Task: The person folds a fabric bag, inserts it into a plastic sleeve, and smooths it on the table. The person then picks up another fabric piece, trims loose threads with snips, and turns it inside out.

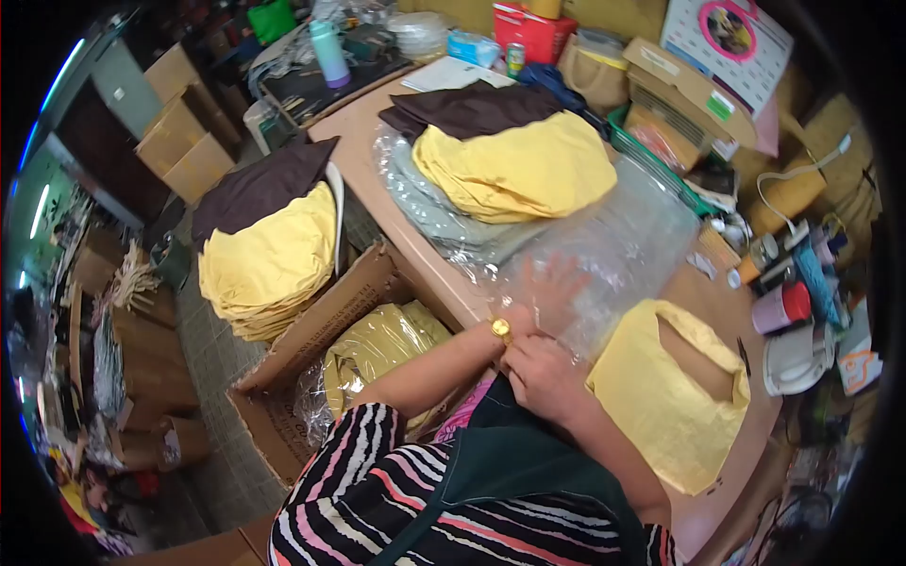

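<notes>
My left hand (555,286), with a gold watch at its wrist, lies inside a clear plastic bag (642,231) on the table. Its fingers are spread flat and show through the film. Close to that wrist, my right hand (543,375) has its fingers curled in at the mouth of the plastic bag, seemingly pinching its edge. A yellow cloth bag (651,424) with a handle opening lies flat to the right of my hands. Beyond the plastic, a pile of yellow cloth bags (514,170) is topped by dark brown cloth (472,108).
Left of the table (415,241) stands an open cardboard box (274,377) holding plastic-wrapped yellow cloth (387,344). Another stack of yellow bags (269,264) sits beyond it. A green basket (651,160), a pink cup (780,308) and bottles crowd the right edge.
</notes>
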Demonstrator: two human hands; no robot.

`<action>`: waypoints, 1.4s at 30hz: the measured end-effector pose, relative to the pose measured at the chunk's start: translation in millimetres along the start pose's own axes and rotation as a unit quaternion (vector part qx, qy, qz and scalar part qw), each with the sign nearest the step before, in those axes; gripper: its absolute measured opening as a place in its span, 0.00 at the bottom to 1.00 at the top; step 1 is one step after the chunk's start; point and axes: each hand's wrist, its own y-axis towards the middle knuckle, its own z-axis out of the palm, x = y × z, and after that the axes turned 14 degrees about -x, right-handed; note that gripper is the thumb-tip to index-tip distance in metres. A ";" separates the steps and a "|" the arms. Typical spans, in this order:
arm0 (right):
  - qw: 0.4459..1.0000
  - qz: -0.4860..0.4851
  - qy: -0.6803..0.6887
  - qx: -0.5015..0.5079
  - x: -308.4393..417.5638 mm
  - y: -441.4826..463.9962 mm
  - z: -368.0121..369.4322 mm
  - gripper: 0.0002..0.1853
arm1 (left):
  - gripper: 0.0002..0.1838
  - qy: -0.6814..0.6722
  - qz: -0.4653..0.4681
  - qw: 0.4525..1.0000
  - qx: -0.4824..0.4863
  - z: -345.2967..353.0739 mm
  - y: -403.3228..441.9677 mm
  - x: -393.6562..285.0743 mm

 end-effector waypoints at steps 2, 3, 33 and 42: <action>0.996 0.065 -0.027 0.052 -16.7 -15.9 14.4 0.06 | 0.37 0.017 0.012 0.998 -0.060 2.2 -6.4 18.5; 0.995 0.077 -0.033 0.047 -22.4 -20.1 17.1 0.06 | 0.32 0.014 0.036 0.992 -0.124 8.1 -9.1 29.7; 0.888 0.275 -0.197 0.311 -63.0 15.8 -5.6 0.18 | 0.19 -0.308 -0.006 0.934 -0.182 -1.7 6.4 71.5; 0.949 0.156 -0.253 0.106 -53.6 -6.8 21.6 0.23 | 0.27 -0.193 0.019 0.963 -0.189 12.8 17.7 76.0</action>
